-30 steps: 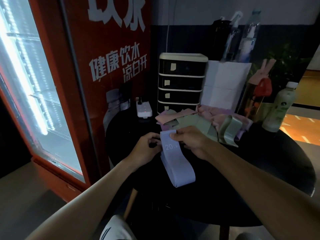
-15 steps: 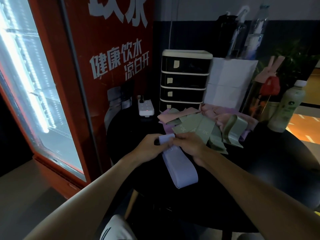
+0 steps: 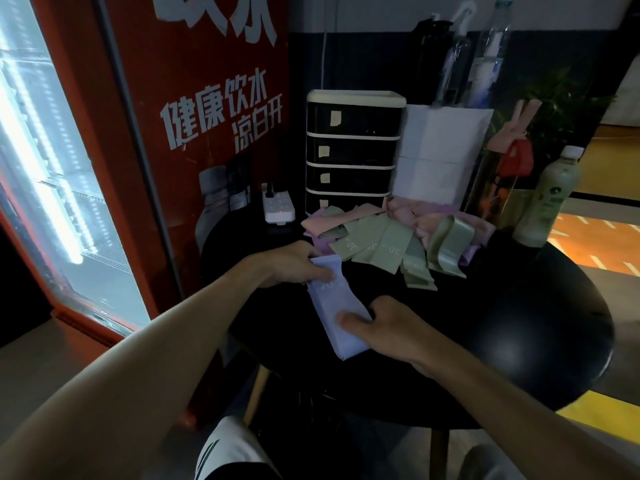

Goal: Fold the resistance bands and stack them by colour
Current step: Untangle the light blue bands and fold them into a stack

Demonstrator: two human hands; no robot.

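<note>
Head view: a lilac band (image 3: pixel 337 317) lies lengthwise on a round black desk (image 3: pixel 502 306), in front of a black set of drawers (image 3: pixel 353 150) and nearer the person than it. The left hand (image 3: pixel 291 265) grips the band's end towards the drawers, thumb on top. The right hand (image 3: pixel 391 327) holds the end farthest from the drawers, thumb laid across the band and fingers curled at its edge.

Half a second ago both hands met at the end towards the drawers. Since then the right hand has come down to the near end, and the band lies flatter. A loose pile (image 3: pixel 381 237) of green, pink and purple bands sits just in front of the drawers, unchanged.
</note>
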